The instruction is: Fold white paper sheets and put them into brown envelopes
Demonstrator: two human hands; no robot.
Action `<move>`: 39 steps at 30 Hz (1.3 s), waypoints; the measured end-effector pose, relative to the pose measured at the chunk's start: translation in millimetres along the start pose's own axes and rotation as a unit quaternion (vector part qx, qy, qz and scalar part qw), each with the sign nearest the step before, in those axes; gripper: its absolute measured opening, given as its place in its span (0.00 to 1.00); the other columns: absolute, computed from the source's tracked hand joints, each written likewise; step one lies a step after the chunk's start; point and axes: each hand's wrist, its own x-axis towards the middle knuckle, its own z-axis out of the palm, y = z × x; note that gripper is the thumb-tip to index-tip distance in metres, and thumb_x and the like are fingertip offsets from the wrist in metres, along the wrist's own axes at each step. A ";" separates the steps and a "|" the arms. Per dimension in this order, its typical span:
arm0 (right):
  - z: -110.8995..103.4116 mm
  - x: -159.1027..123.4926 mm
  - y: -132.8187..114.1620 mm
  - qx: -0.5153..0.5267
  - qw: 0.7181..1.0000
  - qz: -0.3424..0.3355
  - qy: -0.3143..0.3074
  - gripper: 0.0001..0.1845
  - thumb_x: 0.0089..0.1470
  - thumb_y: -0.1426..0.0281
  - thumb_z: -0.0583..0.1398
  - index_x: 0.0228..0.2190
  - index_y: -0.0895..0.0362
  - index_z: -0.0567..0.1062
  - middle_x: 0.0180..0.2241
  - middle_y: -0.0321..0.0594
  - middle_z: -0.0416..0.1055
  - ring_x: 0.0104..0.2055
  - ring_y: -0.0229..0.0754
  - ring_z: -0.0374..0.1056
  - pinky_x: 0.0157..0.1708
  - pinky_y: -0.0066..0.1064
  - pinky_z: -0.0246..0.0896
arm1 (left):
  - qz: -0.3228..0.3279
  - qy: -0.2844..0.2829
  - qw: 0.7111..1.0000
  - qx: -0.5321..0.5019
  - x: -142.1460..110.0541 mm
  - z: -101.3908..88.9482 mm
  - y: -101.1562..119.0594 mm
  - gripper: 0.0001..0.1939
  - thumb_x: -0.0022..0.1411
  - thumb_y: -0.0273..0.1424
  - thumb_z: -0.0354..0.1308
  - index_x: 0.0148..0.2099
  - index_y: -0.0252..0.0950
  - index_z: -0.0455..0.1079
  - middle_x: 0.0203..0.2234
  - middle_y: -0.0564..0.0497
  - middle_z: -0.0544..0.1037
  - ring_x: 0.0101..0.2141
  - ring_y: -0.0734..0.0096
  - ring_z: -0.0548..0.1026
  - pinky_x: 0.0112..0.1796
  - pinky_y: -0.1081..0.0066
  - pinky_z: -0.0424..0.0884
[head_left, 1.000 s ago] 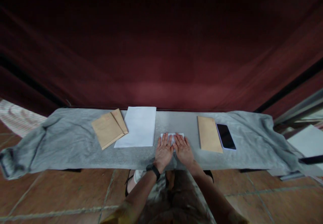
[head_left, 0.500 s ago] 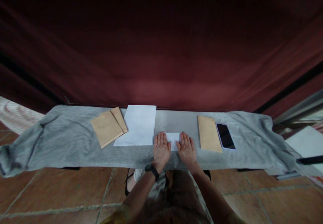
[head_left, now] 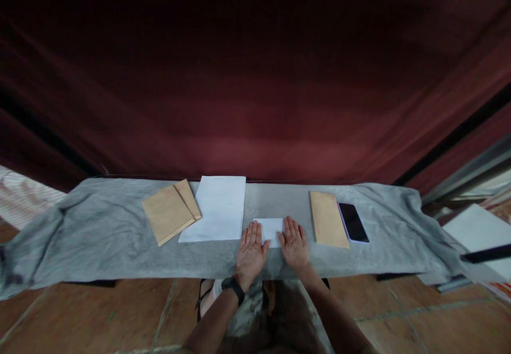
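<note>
1. The small white paper (head_left: 272, 230) lies flat on the surface (head_left: 120, 226), which is covered with gray cloth, between the person's two hands.
2. The left hand (head_left: 251, 253), with a black watch (head_left: 233, 288) on its wrist, lies flat at the paper's left edge, its thumb angled inward. Its grip is open, fingers extended.
3. The right hand (head_left: 294, 243) lies flat at the paper's right edge, its thumb also toward the paper. Its grip is open too; neither hand is closed around the paper, whose middle is uncovered.
4. Left of the left hand, larger white sheets (head_left: 217, 207) lie flat; beside them two brown envelopes (head_left: 168, 214) overlap each other, reaching over the sheets' left edge.
5. Right of the right hand, a single brown envelope (head_left: 329, 221) lies well apart from the small paper, with a smartphone (head_left: 353, 222) just beyond it, screen up and dark.
6. Dark red fabric (head_left: 255, 109) hangs behind the surface; brown tiles (head_left: 138, 311) lie below.
</note>
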 end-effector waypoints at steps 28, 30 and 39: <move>-6.8 -13.4 0.5 0.086 0.995 -0.041 -0.033 0.24 0.67 0.71 0.47 0.60 0.58 0.68 0.63 0.47 0.65 0.65 0.46 0.60 0.64 0.44 0.53 | 0.012 -0.031 0.999 -0.022 19.5 5.5 18.7 0.28 0.72 0.37 0.43 0.70 0.31 0.55 0.68 0.40 0.58 0.68 0.59 0.53 0.66 0.52 0.51; -7.8 3.4 6.5 0.109 0.993 -0.023 -0.035 0.24 0.66 0.72 0.47 0.58 0.59 0.70 0.60 0.47 0.69 0.61 0.44 0.64 0.61 0.39 0.57 | 0.007 -0.032 0.999 -0.021 18.7 4.0 18.4 0.29 0.72 0.37 0.43 0.70 0.30 0.55 0.68 0.40 0.59 0.68 0.58 0.53 0.66 0.52 0.51; -26.1 70.9 19.3 0.085 0.989 -0.030 -0.116 0.19 0.59 0.77 0.55 0.49 0.55 0.78 0.48 0.47 0.75 0.51 0.48 0.69 0.52 0.37 0.62 | 0.000 -0.014 0.997 -0.082 17.3 1.7 14.8 0.28 0.72 0.37 0.43 0.70 0.32 0.53 0.67 0.40 0.60 0.68 0.57 0.55 0.65 0.52 0.55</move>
